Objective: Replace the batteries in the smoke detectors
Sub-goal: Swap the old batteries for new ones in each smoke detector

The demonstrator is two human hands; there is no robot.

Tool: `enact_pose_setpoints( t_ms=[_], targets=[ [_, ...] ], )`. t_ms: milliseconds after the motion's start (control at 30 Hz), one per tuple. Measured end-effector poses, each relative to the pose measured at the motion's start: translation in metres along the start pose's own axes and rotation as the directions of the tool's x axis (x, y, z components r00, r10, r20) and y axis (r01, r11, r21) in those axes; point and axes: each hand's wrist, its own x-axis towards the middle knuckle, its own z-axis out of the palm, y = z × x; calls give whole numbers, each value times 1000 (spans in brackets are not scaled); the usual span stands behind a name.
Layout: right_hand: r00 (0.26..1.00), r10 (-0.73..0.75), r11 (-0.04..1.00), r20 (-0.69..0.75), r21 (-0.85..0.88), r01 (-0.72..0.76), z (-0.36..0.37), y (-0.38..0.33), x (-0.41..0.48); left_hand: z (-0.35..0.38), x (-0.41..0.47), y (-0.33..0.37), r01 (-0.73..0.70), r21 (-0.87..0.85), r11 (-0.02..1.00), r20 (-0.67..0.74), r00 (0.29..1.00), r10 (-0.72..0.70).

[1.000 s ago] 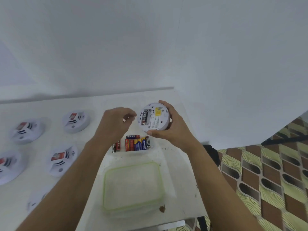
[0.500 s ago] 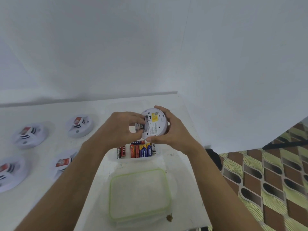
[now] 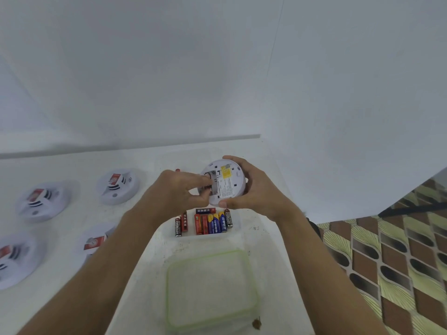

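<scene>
Right hand (image 3: 256, 192) grips smoke detector (image 3: 227, 187) back-up; battery bay (image 3: 213, 179) faces left hand (image 3: 176, 189), fingers curled into it, grip on cell unclear.

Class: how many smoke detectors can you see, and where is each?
5. One smoke detector is held in the right hand; four lie on the white table: two at the back, two nearer, one partly behind the left forearm, which may hide more.

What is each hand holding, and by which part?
Right hand grips the round white plastic smoke detector by its rim. Left hand has fingers at the battery bay; whether they hold anything cannot be told.
</scene>
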Motion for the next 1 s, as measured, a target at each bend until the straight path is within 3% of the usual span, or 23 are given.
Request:
enact_pose_setpoints(
  t_ms=[100,333,433,533,600,800,867,933,1000],
  targets=[
    [1000,-3,1000,-16,24,4,3,3,0,-1,-1,-4,25,-17,1000,-47,999,-26],
    [996,-17,998,-83,64,23,9,4,-1,-4,-5,-11,32,-85,996,0,999,-32],
    [996,-20,997,-91,76,27,11,4,-3,-1,-6,-11,52,-84,995,-83,995,-59],
    [993,-17,995,-113,93,28,13,4,-4,0,-9,-7,171,-215,962,-241,945,-222],
    [990,-15,995,-143,96,29,14,5,-5,-1,-11,-5,245,-306,920,-267,906,-330],
    [960,-23,995,-279,87,49,15,10,-8,-9,-14,-11,436,-188,880,49,899,-435],
    [953,-28,995,-300,84,56,15,11,-8,-8,-12,-14,420,9,907,239,880,-410],
    [951,-35,995,-308,77,61,16,11,-8,0,-11,-15,310,249,918,403,828,-389],
    [949,-38,995,-313,76,65,17,11,-8,10,-10,-13,261,382,886,484,761,-433]
  ],
)
